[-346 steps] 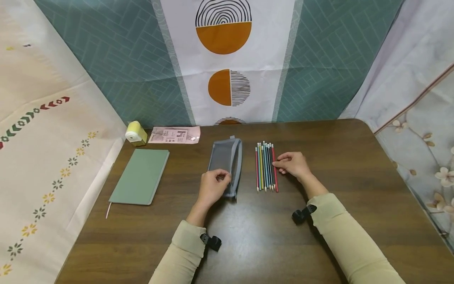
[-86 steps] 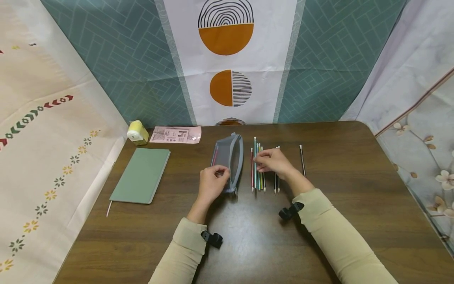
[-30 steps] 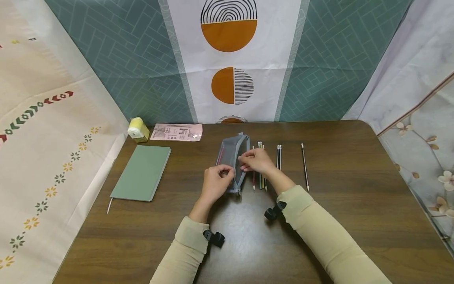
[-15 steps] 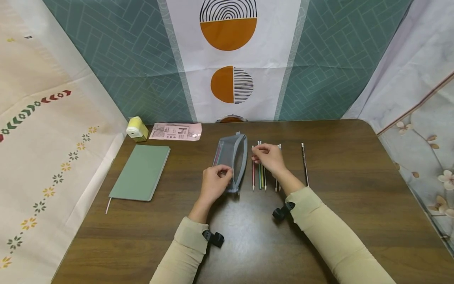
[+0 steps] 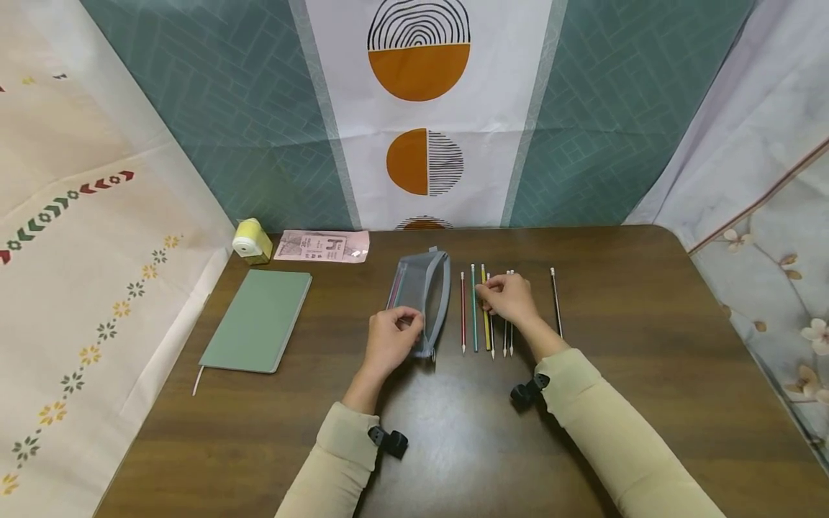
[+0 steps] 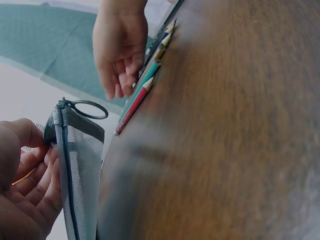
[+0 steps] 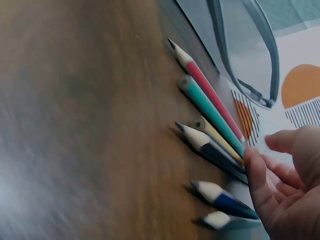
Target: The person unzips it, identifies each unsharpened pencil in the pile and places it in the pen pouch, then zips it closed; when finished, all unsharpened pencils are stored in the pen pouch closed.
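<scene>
My left hand (image 5: 390, 337) pinches the near edge of a grey mesh pencil pouch (image 5: 411, 279), whose zipped mouth gapes toward the right. Through the mesh, reddish and bluish pencils (image 5: 394, 286) show along its left side. Right of the pouch lie a red pencil (image 5: 463, 313), a teal pencil (image 7: 207, 105), a yellow pencil (image 5: 487, 334) and several dark pencils (image 7: 212, 150). Over this row hovers my right hand (image 5: 513, 301), thumb and index finger apart in the right wrist view. Its fingertips are at the ends of the teal and yellow pencils; any contact is unclear.
One black pencil (image 5: 556, 302) lies apart on the right. At the left are a green notebook (image 5: 257, 320) with a ribbon, a yellow-and-white sharpener-like object (image 5: 252, 241) and a pink printed packet (image 5: 322, 246). Patterned cloth hangs behind the wooden table (image 5: 453, 446).
Over the longer span, the row has thinned and pencils now show inside the pouch. In the last second, my right hand left the pouch's mouth for the row; teal and yellow pencils spread apart.
</scene>
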A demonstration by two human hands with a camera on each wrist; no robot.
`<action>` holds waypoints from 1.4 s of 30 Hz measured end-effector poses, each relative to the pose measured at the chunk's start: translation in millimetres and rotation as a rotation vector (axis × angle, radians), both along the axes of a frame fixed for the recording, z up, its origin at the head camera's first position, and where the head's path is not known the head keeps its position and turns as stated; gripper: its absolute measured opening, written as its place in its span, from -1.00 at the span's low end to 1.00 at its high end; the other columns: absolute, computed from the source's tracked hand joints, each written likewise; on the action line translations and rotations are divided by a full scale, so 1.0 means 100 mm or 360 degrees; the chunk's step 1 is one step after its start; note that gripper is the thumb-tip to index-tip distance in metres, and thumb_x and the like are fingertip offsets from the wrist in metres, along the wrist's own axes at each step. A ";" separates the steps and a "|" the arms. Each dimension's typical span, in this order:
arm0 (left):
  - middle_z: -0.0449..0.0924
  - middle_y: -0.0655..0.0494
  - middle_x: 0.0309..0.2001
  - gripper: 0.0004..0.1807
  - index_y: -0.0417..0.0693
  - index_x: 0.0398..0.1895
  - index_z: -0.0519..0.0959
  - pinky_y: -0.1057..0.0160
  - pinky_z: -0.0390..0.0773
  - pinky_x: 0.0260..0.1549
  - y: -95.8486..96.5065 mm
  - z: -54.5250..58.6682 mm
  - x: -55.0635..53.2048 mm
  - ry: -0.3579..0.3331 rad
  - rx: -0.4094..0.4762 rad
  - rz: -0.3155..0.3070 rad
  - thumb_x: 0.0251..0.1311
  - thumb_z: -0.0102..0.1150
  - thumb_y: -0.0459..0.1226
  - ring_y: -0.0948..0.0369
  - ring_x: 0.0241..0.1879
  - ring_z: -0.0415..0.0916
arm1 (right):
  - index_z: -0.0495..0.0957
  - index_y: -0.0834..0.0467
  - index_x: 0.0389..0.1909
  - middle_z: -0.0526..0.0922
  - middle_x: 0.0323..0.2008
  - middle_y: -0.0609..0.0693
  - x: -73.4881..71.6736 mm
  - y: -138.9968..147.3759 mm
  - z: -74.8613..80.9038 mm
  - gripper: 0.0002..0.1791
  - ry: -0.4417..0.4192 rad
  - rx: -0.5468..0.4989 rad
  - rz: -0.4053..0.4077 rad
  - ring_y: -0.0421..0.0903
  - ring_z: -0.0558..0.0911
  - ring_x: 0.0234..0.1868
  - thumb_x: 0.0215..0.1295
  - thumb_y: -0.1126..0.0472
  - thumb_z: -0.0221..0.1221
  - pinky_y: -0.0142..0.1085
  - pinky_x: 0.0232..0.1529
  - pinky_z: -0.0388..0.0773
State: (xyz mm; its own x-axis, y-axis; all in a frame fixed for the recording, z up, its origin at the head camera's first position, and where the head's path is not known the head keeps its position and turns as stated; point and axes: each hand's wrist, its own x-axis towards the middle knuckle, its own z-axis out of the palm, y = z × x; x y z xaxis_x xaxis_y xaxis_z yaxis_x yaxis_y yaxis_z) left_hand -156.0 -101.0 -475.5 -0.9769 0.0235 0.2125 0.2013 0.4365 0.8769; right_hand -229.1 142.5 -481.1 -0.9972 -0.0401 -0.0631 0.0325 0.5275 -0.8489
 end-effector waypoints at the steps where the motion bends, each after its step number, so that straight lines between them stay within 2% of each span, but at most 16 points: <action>1: 0.66 0.08 -0.60 -0.89 -0.25 -0.35 0.74 0.32 0.55 -0.65 0.00 -0.01 0.01 -0.0007 -0.0002 0.0002 0.24 0.28 -0.36 0.28 -0.66 0.58 | 0.68 0.32 -0.25 0.73 -0.49 0.10 0.01 0.02 -0.01 -0.75 -0.0002 0.0050 0.0007 -0.17 0.66 -0.60 0.36 0.17 0.29 -0.34 -0.50 0.64; 4: 0.66 0.10 -0.60 -0.89 -0.24 -0.36 0.74 0.31 0.56 -0.65 -0.01 -0.04 0.06 -0.0023 0.0001 0.0006 0.24 0.28 -0.36 0.30 -0.67 0.58 | 0.66 0.28 -0.30 0.71 -0.53 0.03 0.05 0.05 -0.05 -0.81 0.0008 0.0174 0.0015 -0.16 0.63 -0.61 0.29 0.20 0.35 -0.31 -0.52 0.59; 11: 0.67 0.07 -0.59 -0.90 -0.26 -0.38 0.73 0.32 0.56 -0.66 -0.01 -0.04 0.09 -0.0011 0.0030 0.0004 0.22 0.28 -0.39 0.30 -0.68 0.58 | 0.66 0.27 -0.36 0.69 -0.53 0.00 0.05 0.12 -0.09 -0.79 0.0190 0.0374 0.0004 -0.05 0.63 -0.41 0.08 0.26 0.47 -0.12 -0.22 0.56; 17: 0.66 0.08 -0.59 -0.90 -0.25 -0.38 0.73 0.32 0.55 -0.67 -0.02 -0.04 0.07 0.0006 0.0017 0.0013 0.22 0.28 -0.39 0.30 -0.68 0.58 | 0.68 0.26 -0.36 0.70 -0.50 0.02 0.04 0.12 -0.01 -0.73 0.0132 0.0448 -0.0017 -0.01 0.63 -0.39 0.10 0.15 0.50 -0.10 -0.26 0.57; 22: 0.67 0.07 -0.59 -0.91 -0.26 -0.37 0.73 0.33 0.55 -0.67 -0.02 -0.02 0.04 0.0016 0.0011 0.0012 0.21 0.28 -0.40 0.30 -0.67 0.58 | 0.71 0.28 -0.33 0.71 -0.47 0.04 0.01 0.08 0.05 -0.80 0.0206 0.0573 -0.0056 0.03 0.66 -0.36 0.12 0.23 0.46 -0.02 -0.17 0.59; 26: 0.67 0.06 -0.60 -0.91 -0.27 -0.38 0.73 0.33 0.55 -0.66 -0.02 0.00 0.02 0.0031 0.0019 0.0021 0.21 0.29 -0.40 0.30 -0.67 0.58 | 0.70 0.27 -0.36 0.70 -0.45 0.08 -0.02 0.04 0.10 -0.82 0.0223 0.0636 -0.0070 0.05 0.64 -0.39 0.15 0.23 0.44 -0.01 -0.24 0.60; 31: 0.67 0.05 -0.60 -0.91 -0.27 -0.38 0.73 0.33 0.57 -0.63 -0.02 0.00 0.02 0.0020 0.0020 0.0015 0.21 0.30 -0.40 0.31 -0.66 0.57 | 0.69 0.25 -0.40 0.71 -0.39 0.11 -0.03 0.04 0.10 -0.77 0.0113 0.0612 -0.0075 0.04 0.63 -0.39 0.14 0.17 0.47 -0.05 -0.29 0.57; 38: 0.66 0.06 -0.61 -0.91 -0.27 -0.38 0.74 0.34 0.55 -0.64 -0.02 0.01 0.01 0.0027 0.0012 0.0026 0.20 0.29 -0.41 0.30 -0.66 0.57 | 0.71 0.26 -0.40 0.73 -0.55 0.05 -0.08 0.09 0.08 -0.82 0.0005 0.0522 -0.0043 -0.13 0.68 -0.59 0.15 0.20 0.43 -0.19 -0.38 0.62; 42: 0.66 0.07 -0.61 -0.91 -0.27 -0.38 0.74 0.35 0.55 -0.64 -0.03 0.01 0.00 0.0029 0.0005 0.0026 0.20 0.29 -0.40 0.30 -0.66 0.57 | 0.73 0.29 -0.33 0.75 -0.46 0.09 -0.08 0.11 0.09 -0.80 -0.0039 0.0461 0.0009 -0.16 0.67 -0.58 0.17 0.20 0.39 -0.20 -0.36 0.64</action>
